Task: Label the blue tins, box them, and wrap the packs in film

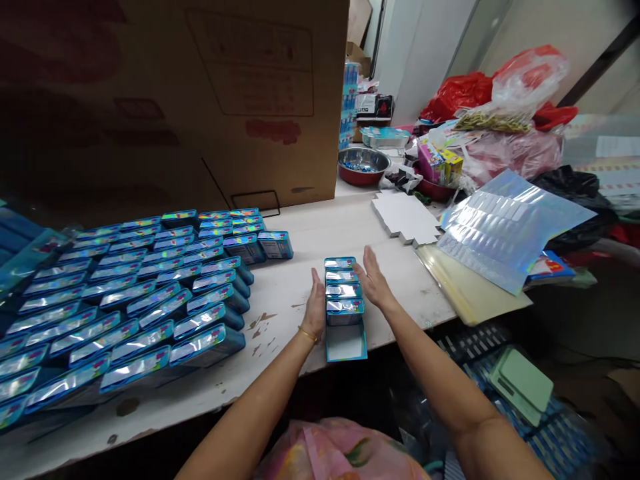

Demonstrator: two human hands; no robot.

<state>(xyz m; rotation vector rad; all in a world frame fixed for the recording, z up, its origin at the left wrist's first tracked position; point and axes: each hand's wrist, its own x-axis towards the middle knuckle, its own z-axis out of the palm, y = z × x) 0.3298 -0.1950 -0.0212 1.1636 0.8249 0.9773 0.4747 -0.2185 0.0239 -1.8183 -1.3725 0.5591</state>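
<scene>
Pink patterned clothing [345, 448] of the person is nearest to the camera at the bottom of the head view, and two bare forearms reach from it over the bench [285, 313]. Between the hands is a narrow blue tray [346, 342], lying at the near edge of the bench. Four small blue packs [345, 307] stand inside it, one behind another; the near end has no pack, and its pale bottom shows. From this, the tray seems more than half filled, and the near space is what is left in it. The left hand [315, 308] is at its left side, seen from the edge and not closed; the right hand [373, 279] is at its right side, spread wider. Neither appears to grip anything, but whether they press on the tray, I cannot tell. To the left, many similar packs [197, 341] stand in rows, so supply seems sufficient. Behind them is a large carton [225, 147]; to the right lie white flat cards [406, 217] and a shiny sheet [515, 220].
</scene>
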